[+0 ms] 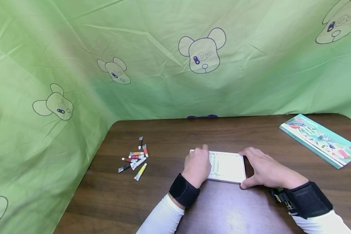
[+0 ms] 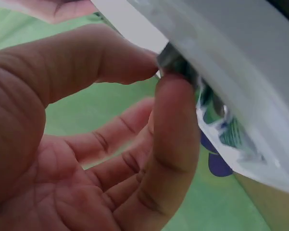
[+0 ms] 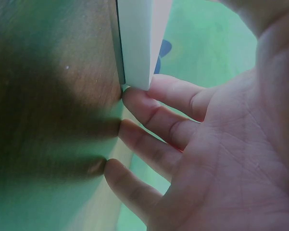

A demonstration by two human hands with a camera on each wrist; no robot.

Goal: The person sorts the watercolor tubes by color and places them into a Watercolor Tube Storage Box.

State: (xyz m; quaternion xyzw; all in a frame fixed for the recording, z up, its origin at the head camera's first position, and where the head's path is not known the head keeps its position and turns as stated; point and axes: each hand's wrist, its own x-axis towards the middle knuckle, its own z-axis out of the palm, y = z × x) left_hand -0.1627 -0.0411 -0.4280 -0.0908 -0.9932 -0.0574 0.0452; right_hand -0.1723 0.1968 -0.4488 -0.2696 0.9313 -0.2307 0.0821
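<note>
**On the bench, two hands at a white tray**

At mid-bench lies the white tray (image 1: 226, 166). The left hand (image 1: 196, 165) pinches its left edge, its grip closed between thumb and fingers. The right hand (image 1: 264, 170) rests against the right edge, grip spread. Paint tubes (image 1: 136, 158) lie well left; a box (image 1: 321, 139) far right.

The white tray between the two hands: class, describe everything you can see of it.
The white tray is a flat, shallow rectangle, plastic by its look, with ribbed slots along its left part. It lies flat on the dark wooden table, near the front middle. The left hand grips its left edge, thumb and fingertip pinching the rim in the left wrist view. The right hand rests against its right edge, fingertips touching a corner.
</note>
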